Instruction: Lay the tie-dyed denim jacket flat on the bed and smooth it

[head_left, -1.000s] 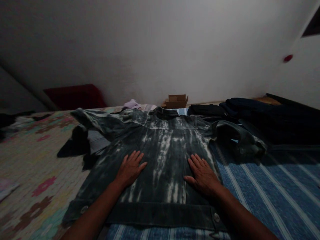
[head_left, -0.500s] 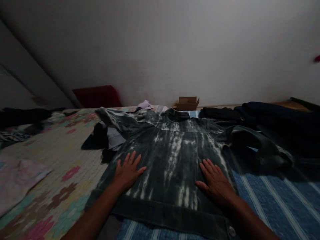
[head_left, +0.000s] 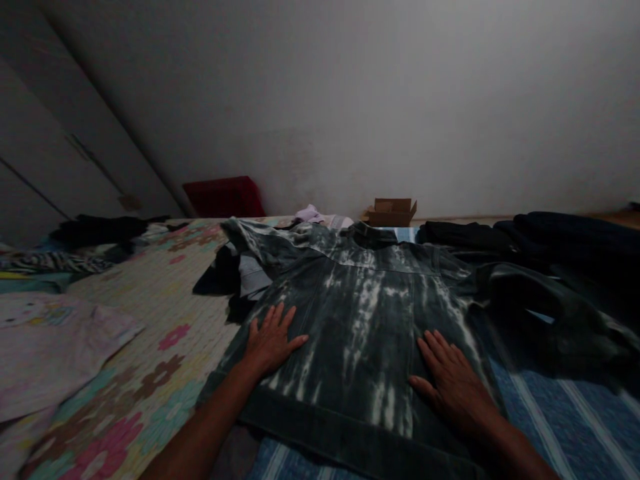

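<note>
Both hands lie flat, fingers spread, gripping nothing, on a bleached denim jacket [head_left: 360,333] spread back-up on the bed [head_left: 150,373]. Left hand [head_left: 273,340] presses the panel near the jacket's left side seam; right hand [head_left: 453,390] presses the lower right panel, just above the hem band. One sleeve trails toward dark clothes [head_left: 550,240] on the right; the other lies bunched over a dark garment [head_left: 225,280] at the left. By the look of it, the step is smoothing the back flat; the sleeves remain unfolded and would need gathering inward with a light grip.
</note>
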The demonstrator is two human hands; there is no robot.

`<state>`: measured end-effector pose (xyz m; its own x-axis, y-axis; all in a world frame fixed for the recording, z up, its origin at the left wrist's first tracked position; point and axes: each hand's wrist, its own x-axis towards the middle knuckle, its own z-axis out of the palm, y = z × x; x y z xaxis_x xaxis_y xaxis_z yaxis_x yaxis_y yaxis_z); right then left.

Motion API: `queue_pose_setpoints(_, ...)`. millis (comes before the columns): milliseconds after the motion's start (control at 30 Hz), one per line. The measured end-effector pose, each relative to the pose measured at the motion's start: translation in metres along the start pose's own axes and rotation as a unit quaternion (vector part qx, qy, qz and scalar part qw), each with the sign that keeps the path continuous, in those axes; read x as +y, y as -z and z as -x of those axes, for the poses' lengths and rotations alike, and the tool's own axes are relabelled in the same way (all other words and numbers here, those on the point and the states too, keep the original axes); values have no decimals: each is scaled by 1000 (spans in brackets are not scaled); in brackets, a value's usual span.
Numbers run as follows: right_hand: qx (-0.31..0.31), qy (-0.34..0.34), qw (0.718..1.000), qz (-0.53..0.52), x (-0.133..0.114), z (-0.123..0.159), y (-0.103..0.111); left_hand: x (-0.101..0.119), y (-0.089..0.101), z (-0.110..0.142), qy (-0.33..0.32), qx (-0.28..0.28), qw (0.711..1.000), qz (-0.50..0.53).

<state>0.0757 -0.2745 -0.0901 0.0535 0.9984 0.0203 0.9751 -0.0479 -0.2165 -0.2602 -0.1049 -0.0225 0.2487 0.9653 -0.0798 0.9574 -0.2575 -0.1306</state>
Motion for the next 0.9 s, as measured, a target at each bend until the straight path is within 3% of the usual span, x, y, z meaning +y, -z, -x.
queue_pose_setpoints(233,-31,-11,999,0,-3,-1,5,-8,-2,-7,45,30,998,-28)
queue_pose_setpoints(367,-41,-16,999,-2,-5,-2,9,-2,6,-6,58,24,997,-40)
queue_pose_setpoints(500,-50,-16,999,-4,-5,-3,8,24,19,0,47,12,998,-37)
queue_pose_setpoints(667,-16,-8,1000,-1,-1,-2,-2,70,22,-1,-78,-8,996,43)
queue_pose_setpoints(767,13,-1,1000,-3,3,0,-10,89,16,-14,-117,-12,987,105)
queue_pose_setpoints(900,37,10,999,6,6,0,-15,102,5,-43,-129,33,967,219)
